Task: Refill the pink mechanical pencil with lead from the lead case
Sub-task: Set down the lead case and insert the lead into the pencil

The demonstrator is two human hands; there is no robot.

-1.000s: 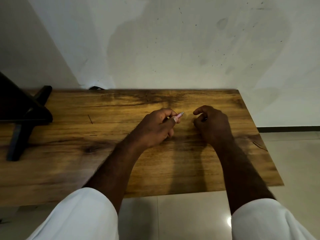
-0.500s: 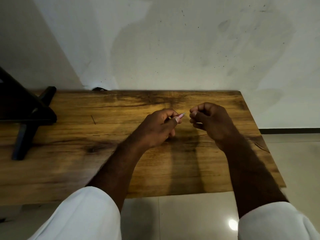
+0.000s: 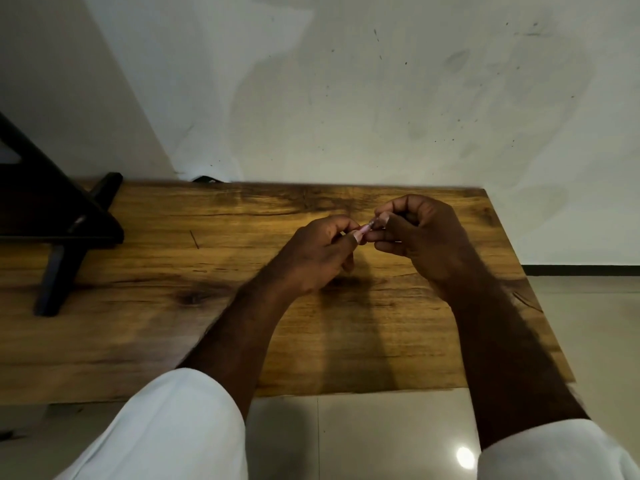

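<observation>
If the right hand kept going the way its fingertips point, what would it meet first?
The right hand would meet the end of the pencil sticking out of the left hand; its fingertips look at or almost on it, though depth is unclear.

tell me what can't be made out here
- Head view: most of the pink mechanical pencil, wrapped in the left hand; only a short end shows.
- Head view: any lead or lead case; the right hand's curled fingers cover anything held.
- Head view: black stand, cut off by the left edge.
</observation>
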